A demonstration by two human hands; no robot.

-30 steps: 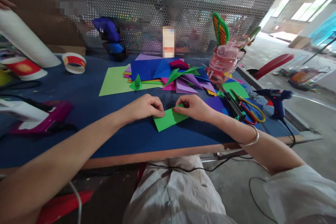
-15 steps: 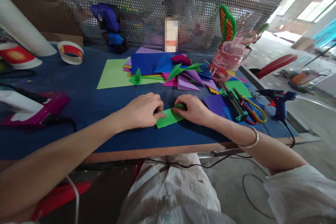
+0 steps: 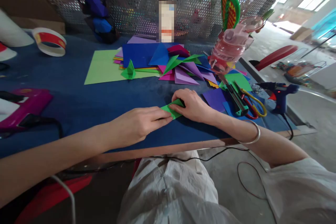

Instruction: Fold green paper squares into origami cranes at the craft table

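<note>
Centre of the frame, near the front edge of the blue bench [image 3: 78,101], I've got the green paper [image 3: 173,109] pinned flat between both hands. My right hand [image 3: 193,105] is curled over its far end, fingertips closed down on the fold and pressing it to the bench. My left hand [image 3: 139,126] lies nearly flat, fingers stretched out, tips touching the paper's near corner, nothing gripped. To do this crease well, I'd judge the right hand should hold the layers so they can't slide while the left runs firmly along the edge, keeping the corners lined up. Upper middle of the frame, the pile of coloured sheets [image 3: 168,64] sits well apart; a pink bottle [image 3: 228,50] stands to its right, with scissors [image 3: 250,106] and a blue glue gun [image 3: 278,92] at the right edge.
</note>
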